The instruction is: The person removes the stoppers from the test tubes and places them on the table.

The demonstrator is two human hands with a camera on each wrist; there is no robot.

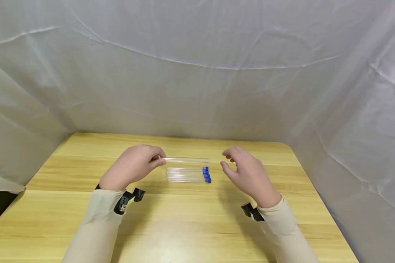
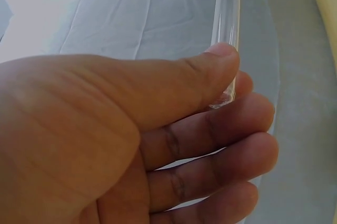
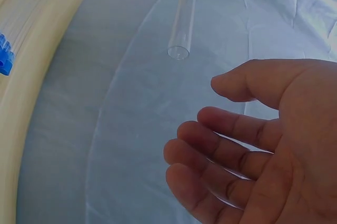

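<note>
Head view, left hand (image 1: 131,168) pinching clear tube (image 1: 187,160) by its end, right hand (image 1: 247,174) loosely spread beside its mouth

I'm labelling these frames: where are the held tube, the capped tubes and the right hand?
held tube (image 1: 187,160), head view, middle of its glass.
capped tubes (image 1: 206,174), head view, blue caps.
right hand (image 1: 250,175), head view, back of hand.

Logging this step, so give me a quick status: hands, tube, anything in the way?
Left hand pinches the uncapped tube by one end, held level above the table. Right hand open, apart from the tube's open end. Capped tubes lie beneath; nothing between.
</note>
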